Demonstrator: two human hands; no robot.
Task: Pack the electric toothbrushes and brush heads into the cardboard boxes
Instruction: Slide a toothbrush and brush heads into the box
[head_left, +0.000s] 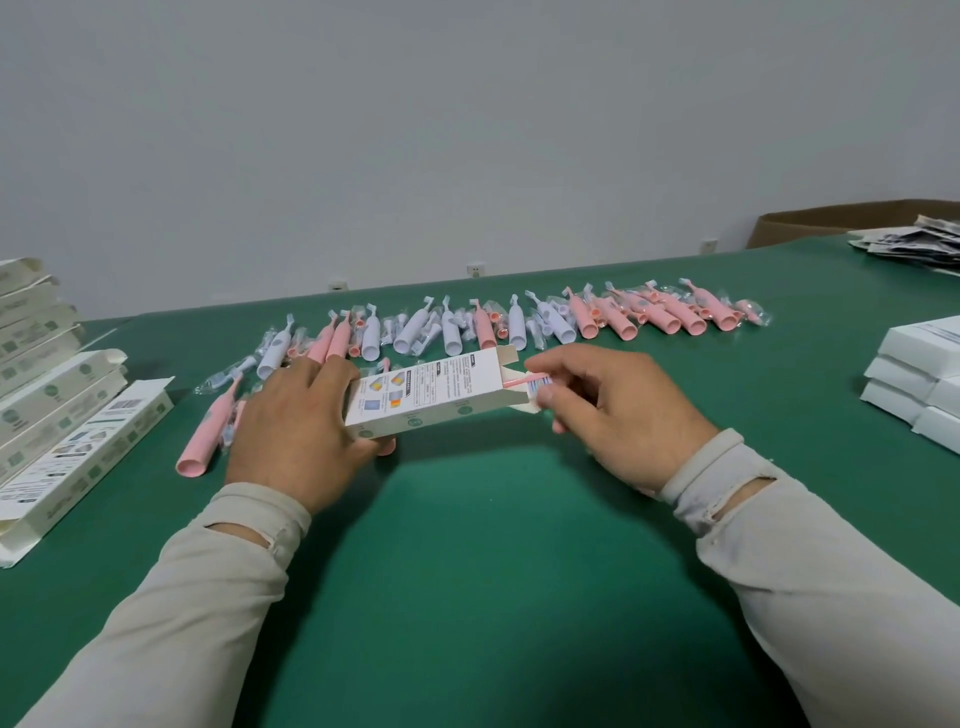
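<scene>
A green surface (467, 545) runs to a plain grey wall (415, 130) with small sockets low along it. A row of pink and white toothbrushes (519, 325) and bagged brush heads lies across the far side. Printed boxes (67, 415) are stacked at the left, white boxes (919, 379) at the right, and a brown carton (831, 221) with a pile of leaflets (914, 244) sits at the far right corner.

The left hand (296, 431) grips one end of an open box (426, 395), fingers (332, 371) curled over its top and the thumb underneath, holding it just above the surface. The right hand (618, 410) pinches a pink brush (524, 383) at the box's open right end, its bristled head between thumb and fingertips, its stem inside the box mouth beside the flaps. Both forearms, in beige sleeves, reach in from the near edge, wrists angled inward toward each other.
</scene>
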